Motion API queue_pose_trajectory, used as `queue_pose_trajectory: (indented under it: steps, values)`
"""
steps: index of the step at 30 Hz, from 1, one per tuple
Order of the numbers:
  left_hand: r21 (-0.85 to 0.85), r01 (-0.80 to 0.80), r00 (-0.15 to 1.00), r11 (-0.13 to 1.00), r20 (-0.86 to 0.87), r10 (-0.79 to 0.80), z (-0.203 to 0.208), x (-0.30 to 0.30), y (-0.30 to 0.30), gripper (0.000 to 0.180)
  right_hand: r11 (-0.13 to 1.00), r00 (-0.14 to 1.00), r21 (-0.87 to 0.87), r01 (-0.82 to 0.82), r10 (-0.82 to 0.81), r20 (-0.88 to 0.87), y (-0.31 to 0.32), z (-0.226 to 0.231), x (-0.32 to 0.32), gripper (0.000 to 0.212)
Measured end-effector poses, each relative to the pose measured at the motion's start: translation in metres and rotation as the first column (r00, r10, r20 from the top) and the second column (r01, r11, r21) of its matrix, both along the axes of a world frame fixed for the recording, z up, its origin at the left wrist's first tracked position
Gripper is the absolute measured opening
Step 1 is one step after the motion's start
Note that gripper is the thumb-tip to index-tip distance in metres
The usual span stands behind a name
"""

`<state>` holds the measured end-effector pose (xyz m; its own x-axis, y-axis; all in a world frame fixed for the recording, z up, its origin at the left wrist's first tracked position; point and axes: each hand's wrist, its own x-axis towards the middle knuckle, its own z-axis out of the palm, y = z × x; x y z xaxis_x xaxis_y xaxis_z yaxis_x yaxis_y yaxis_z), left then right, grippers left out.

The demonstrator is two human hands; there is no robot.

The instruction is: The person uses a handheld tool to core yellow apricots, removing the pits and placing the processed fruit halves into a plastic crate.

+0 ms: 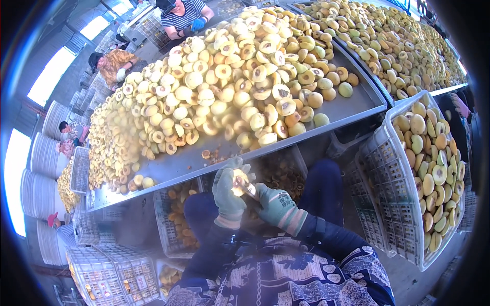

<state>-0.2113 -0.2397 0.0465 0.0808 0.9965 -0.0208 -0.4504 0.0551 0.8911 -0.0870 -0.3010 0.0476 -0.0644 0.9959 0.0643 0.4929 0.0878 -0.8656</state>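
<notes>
My left hand (228, 194), in a pale green work glove, is closed round a yellow peach half (239, 182), its cut face turned up and toward the right. My right hand (278, 204), in a matching glove with striped cuff, grips a slim tool (251, 191) whose end meets the fruit. Most of that tool is hidden by the glove, so its exact kind is unclear. Both hands are close together above my lap, just before the table's near edge. A large heap of halved peaches (219, 86) covers the metal table (204, 157), many showing brown pit centres.
At my right stands a grey plastic crate (403, 188) full of peach halves. Below the table, a crate (166, 224) holds fruit pieces. More crates (112, 273) stand at lower left. Another heaped table (393, 46) lies far right. Several people work along the left and far sides.
</notes>
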Motion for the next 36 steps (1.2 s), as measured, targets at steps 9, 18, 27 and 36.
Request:
queue_pose_trajectory:
  steps: [9, 18, 27, 36]
  values:
    - [0.038, -0.069, 0.980, 0.997, -0.187, 0.075, -0.001, 0.001, 0.003, 0.034, 0.981, 0.993, -0.159, -0.113, 0.118, 0.026, 0.001, 0.010, 0.008, 0.028]
    - [-0.070, 0.142, 0.989, 0.987, -0.041, -0.145, -0.001, -0.015, 0.012, 0.027, 0.868, 0.568, -0.263, -0.421, 0.026, -0.823, 0.012, 0.012, 0.016, 0.016]
    - [-0.073, 0.140, 0.988, 0.987, -0.054, -0.144, -0.002, -0.012, 0.006, 0.027, 0.975, 0.976, 0.034, -0.218, 0.219, -0.009, 0.011, -0.010, 0.016, 0.021]
    - [-0.105, 0.240, 0.964, 0.965, -0.095, -0.250, 0.010, -0.016, 0.014, 0.026, 0.558, 0.598, -0.502, -0.660, -0.013, -0.801, 0.017, 0.010, 0.027, 0.022]
